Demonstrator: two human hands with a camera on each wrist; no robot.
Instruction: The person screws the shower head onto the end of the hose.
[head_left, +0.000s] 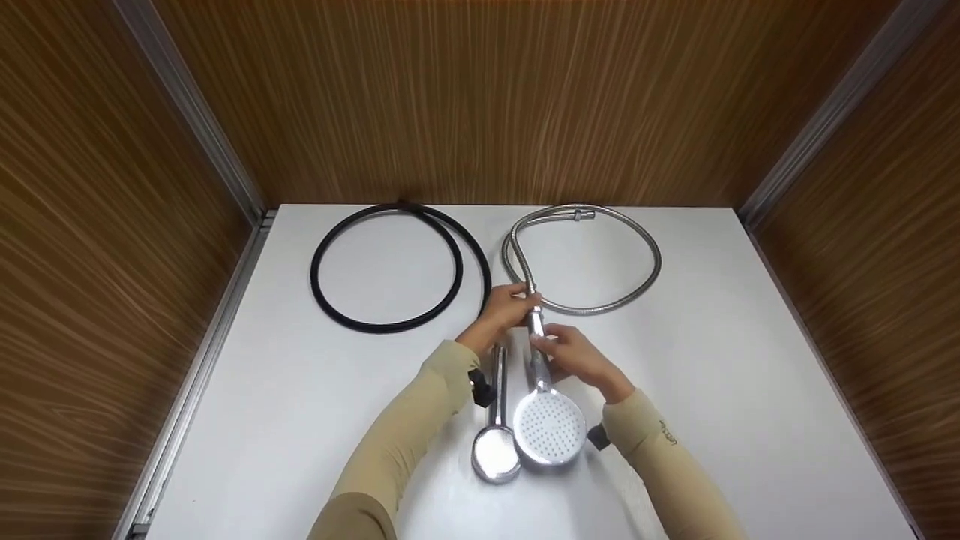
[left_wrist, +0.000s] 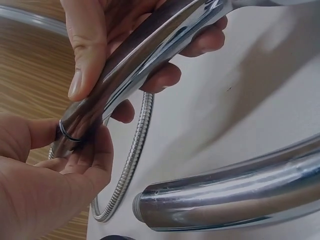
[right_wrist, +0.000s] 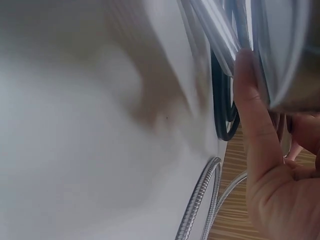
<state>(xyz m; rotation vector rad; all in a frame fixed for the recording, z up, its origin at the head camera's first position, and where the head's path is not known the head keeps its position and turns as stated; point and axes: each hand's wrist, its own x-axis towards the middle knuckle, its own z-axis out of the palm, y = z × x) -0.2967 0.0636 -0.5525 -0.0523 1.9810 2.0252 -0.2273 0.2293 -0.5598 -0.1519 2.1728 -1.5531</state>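
Note:
A chrome shower head (head_left: 550,427) with a white, dotted spray face is held over the table, its handle pointing away. My right hand (head_left: 576,354) grips that handle, thumb on top and fingers wrapped beneath. At the handle's far end, my left hand (head_left: 510,306) pinches the hose's end fitting, which meets the handle at a thin seam in the left wrist view. From there the silver metal hose (head_left: 654,255) loops back across the table. Beside the held one lies a second, smaller shower head (head_left: 496,454), its bare threaded handle end (left_wrist: 139,207) showing in the left wrist view.
A black hose (head_left: 313,277) lies coiled at the back left of the white table (head_left: 262,420). The silver hose's free end fitting (head_left: 585,215) rests near the back edge. Wood-grain panels (head_left: 480,97) enclose the back and both sides.

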